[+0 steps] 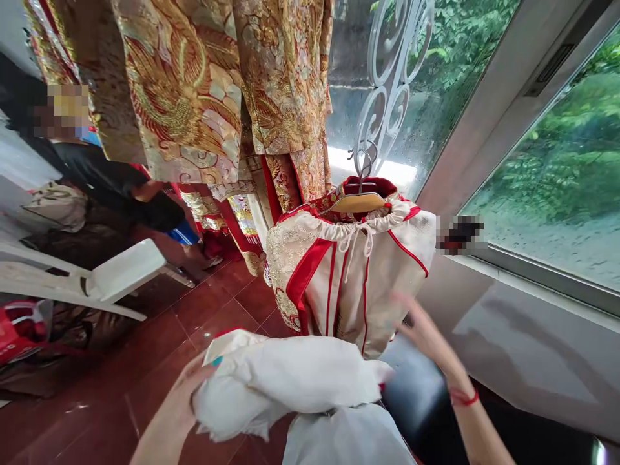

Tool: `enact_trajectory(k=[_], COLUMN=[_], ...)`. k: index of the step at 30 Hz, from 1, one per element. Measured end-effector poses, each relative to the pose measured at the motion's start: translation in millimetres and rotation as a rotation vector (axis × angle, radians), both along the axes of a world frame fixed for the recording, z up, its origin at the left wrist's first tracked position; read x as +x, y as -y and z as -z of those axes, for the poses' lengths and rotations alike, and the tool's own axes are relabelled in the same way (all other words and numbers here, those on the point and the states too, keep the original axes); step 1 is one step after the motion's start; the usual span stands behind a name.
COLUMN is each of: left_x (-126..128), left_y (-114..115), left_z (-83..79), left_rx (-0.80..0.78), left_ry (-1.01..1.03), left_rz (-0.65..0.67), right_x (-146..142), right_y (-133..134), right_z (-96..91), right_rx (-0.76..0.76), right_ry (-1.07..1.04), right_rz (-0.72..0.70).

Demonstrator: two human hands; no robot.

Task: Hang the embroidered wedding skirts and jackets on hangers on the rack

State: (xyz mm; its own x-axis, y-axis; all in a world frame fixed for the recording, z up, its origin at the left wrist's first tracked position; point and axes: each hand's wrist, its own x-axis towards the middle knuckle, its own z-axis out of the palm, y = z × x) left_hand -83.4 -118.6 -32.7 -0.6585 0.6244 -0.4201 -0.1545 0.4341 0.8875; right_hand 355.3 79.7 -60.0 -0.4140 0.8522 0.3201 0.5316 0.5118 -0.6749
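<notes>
Left fingers: your left hand (186,387) is closed around the left end of the white cloth bundle (300,371), thumb on top.
Right fingers: your right hand (429,339) has its fingers loosely spread, gripping nothing; motion blur makes it hard to say whether they touch the fabric behind.
Wrist: you wear a red bracelet (465,399) on the right.
Bundle: it lies bunched in front of the lower edge of the red-trimmed garment (382,278), a pale cloth (349,439) just below it.
Hanger: the wooden hanger (361,202) carries that garment, its bar showing across the neck opening.
Progress, judged from this view: the garment is on its hanger and its drawstring (361,239) is tied in a bow at the gathered top edge; your bundle is neither spread out nor on a hanger.
Farther out: gold embroidered garments (184,116) hang at the upper left, a window (557,161) stands to the right, and a person (116,171) is beyond the white chair (128,268).
</notes>
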Motion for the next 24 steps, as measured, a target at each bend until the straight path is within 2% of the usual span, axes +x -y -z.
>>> enact_trajectory(k=[2, 3, 5, 7, 9, 11, 13, 16, 18, 21, 23, 24], left_x=[-4.1, -5.6, -7.4, -10.0, -16.9, -29.1, -44.1, -59.2, -56.6, -27.9, 7.1, 28.7], left_y=[-6.6, -12.0, -28.4, -50.0, -73.7, -97.2, -119.9, -152.4, -173.1, -202.2, -217.0, -221.5], left_z=[-21.4, -34.2, -62.8, -90.9, -112.5, -125.3, -132.5, -145.2, -160.4, -188.9, -201.5, -202.8], left_rx=[-0.018, -0.017, 0.003, 0.048, 0.088, 0.111, 0.136, 0.180, 0.198, 0.213, 0.217, 0.224], left_ry=[0.069, 0.070, 0.022, -0.015, -0.054, -0.094, -0.131, -0.185, -0.193, -0.216, -0.307, -0.386], left_rz=[-0.009, 0.002, 0.036, 0.064, 0.070, 0.072, 0.109, 0.187, 0.222, 0.307, 0.428, 0.498], right_x=[16.1, 21.2, 23.6, 18.6, 12.9, 12.0, 16.8, 27.9, 32.2, 31.3, 29.1, 28.5], right_y=[-59.8, -89.5, -141.9, -179.3, -199.9, -207.1, -206.2, -198.9, -193.9, -189.4, -189.5, -190.6], right_z=[-57.7, -82.8, -117.4, -129.9, -127.5, -122.4, -123.6, -140.1, -153.5, -161.9, -156.4, -150.7], right_rx=[0.324, 0.450, 0.516, 0.430, 0.325, 0.244, 0.149, -0.021, -0.113, -0.206, -0.221, -0.219], right_ry=[-0.035, -0.002, 0.150, 0.291, 0.341, 0.291, 0.207, 0.135, 0.131, 0.121, 0.104, 0.096], right_rz=[0.280, 0.340, 0.289, 0.158, 0.071, 0.010, -0.114, -0.317, -0.376, -0.428, -0.453, -0.455])
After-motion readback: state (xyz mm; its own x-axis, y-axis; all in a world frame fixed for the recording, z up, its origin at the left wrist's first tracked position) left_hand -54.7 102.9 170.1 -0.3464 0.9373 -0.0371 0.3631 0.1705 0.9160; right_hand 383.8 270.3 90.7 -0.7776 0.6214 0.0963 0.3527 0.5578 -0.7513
